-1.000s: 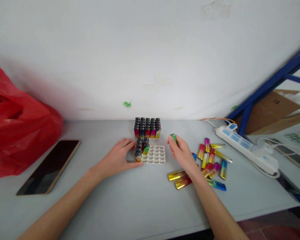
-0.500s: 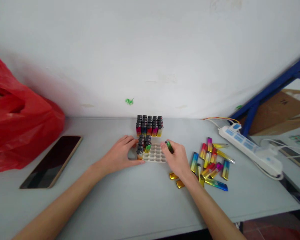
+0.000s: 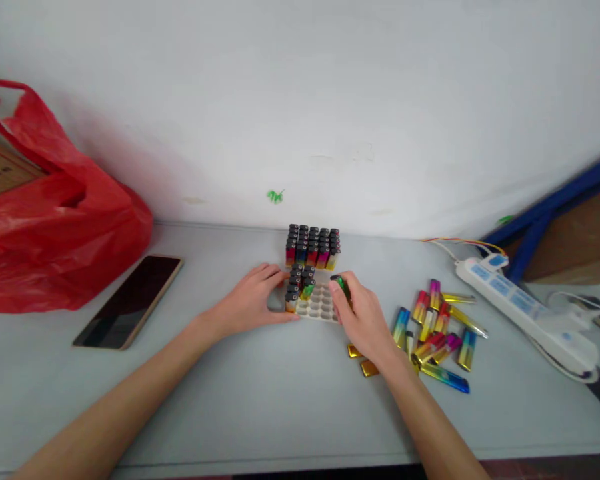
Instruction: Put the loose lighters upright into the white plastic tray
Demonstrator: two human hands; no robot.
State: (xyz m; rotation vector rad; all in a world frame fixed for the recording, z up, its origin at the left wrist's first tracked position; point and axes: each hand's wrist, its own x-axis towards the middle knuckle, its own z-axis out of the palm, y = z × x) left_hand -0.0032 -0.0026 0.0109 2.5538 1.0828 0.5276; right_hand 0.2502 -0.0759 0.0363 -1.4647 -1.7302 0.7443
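A pale tray (image 3: 322,308) with rows of holes lies on the table. Black-topped lighters (image 3: 295,290) stand upright in its left part, while holes toward the right are bare. My left hand (image 3: 253,298) curves around the tray's left end, fingers at the far side and thumb along the near edge. Between the thumb and fingers of my right hand (image 3: 363,313) is a green lighter (image 3: 342,285), its black top showing, held at the tray's right side. The lighter's lower part is hidden by the hand.
Behind the tray stands a block of upright lighters (image 3: 313,248). Loose shiny lighters (image 3: 433,340) lie in a heap at right, near a white power strip (image 3: 525,313). At left are a phone (image 3: 130,303) and a red plastic bag (image 3: 70,233). A wall rises behind.
The view has turned, so everything sits further right in the picture. Relative to the tray, my right hand with the green lighter has come slightly left, closer to it. My left hand keeps its place.
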